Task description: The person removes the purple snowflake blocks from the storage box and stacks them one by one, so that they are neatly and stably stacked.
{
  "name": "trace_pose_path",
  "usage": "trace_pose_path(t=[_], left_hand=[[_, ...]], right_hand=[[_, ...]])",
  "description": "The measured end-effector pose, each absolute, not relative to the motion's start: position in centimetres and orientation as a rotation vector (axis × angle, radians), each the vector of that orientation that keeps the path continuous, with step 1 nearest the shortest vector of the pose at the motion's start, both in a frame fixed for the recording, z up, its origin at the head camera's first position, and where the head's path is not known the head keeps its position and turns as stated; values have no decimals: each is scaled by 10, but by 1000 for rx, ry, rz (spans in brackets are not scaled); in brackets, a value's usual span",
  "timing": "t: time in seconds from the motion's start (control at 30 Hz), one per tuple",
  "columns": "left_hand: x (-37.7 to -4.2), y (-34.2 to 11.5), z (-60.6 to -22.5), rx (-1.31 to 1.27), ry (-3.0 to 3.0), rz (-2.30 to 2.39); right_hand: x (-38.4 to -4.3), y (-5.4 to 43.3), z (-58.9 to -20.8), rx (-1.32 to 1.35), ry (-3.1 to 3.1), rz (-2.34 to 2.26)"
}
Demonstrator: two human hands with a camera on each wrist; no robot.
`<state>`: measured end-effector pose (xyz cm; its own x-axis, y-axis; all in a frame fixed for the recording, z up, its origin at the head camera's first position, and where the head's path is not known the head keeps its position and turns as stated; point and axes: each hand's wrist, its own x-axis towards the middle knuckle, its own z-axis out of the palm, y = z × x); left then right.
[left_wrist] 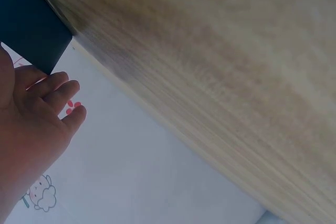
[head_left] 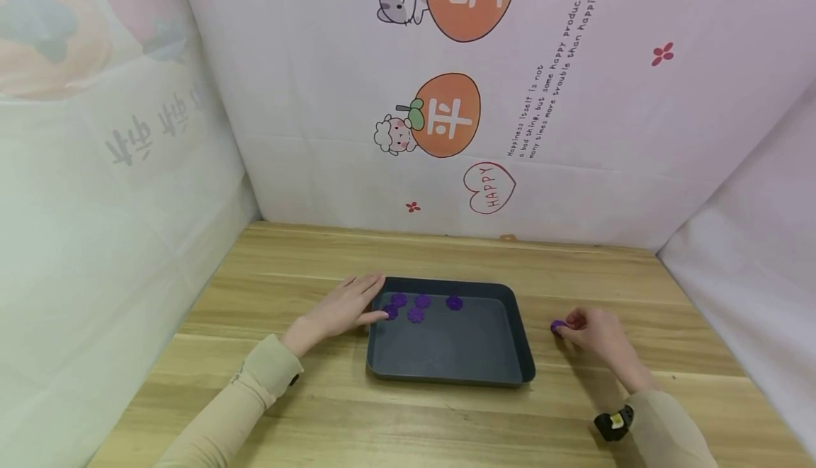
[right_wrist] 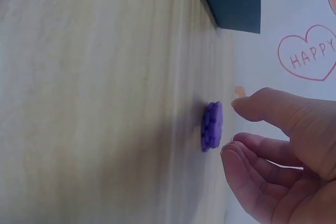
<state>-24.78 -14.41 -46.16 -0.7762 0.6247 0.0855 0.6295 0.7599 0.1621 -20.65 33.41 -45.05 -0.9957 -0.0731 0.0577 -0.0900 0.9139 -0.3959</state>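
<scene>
Several small purple scalloped discs [head_left: 416, 315] lie toward the far left and far edge of a dark grey rectangular tray [head_left: 452, 355]. My left hand [head_left: 341, 310] rests at the tray's far left corner, its fingers mostly straight and its thumb reaching over the left wall. To the right of the tray, my right hand [head_left: 596, 331] is at another purple disc [right_wrist: 211, 127] near the wooden table surface. In the right wrist view the thumb and fingers are spread apart beside this disc, not closed round it; its underside contact is unclear.
The wooden table [head_left: 306, 411] reaches back to a printed white cloth [head_left: 331, 135]. More white cloth hangs at the left side [head_left: 115, 241] and right side. A black wrist device [head_left: 613, 423] sits at the right sleeve.
</scene>
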Motion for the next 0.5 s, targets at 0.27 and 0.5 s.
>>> trace_pose_path(t=[0.27, 0.5], left_hand=[[-248, -144, -461, -1036, -2932, -275], [-246, -144, -459, -1046, -2926, -279]], right_hand=[[-207, 317, -436, 205, -2993, 597], [-211, 298, -430, 245, -2964, 656]])
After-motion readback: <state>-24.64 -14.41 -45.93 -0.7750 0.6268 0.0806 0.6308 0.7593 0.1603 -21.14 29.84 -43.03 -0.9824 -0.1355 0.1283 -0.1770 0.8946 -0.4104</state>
